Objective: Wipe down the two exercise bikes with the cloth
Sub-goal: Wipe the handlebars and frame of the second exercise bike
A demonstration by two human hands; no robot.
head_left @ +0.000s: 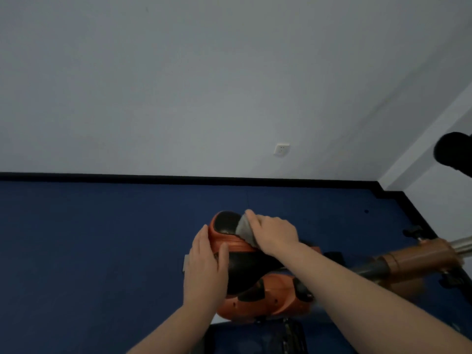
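The left hand [205,261] lies flat against the left side of the exercise bike's saddle [245,259], fingers straight and together pointing away from the person, thumb resting on the black top of the seat. It presses or steadies the seat and curls round nothing.

The saddle is black on top with an orange rim. Its long axis runs away from the person toward the wall [204,85], leaning slightly to the left, and its rounded far end [227,222] points at the baseboard [153,177]. Below the saddle sits the orange body of the exercise bike [268,300], standing on the blue floor [89,238].

The grey cloth [245,228] lies on the right side of the saddle's far end, bunched, with one edge hanging down over the orange rim. The right hand [274,233] covers it from the right, fingers bent over the cloth and pressing it onto the seat; whether the thumb pinches the fabric underneath is hidden. The saddle thus lies between the two hands, the left at its near-left flank, the right at its far-right end.

Further right, a brown frame tube [419,254] with a silver post [462,245] runs toward the right edge, blurred. A black rounded shape [453,153] shows at the right edge against the wall; what it is I cannot tell. A white wall socket [281,149] sits above the baseboard.
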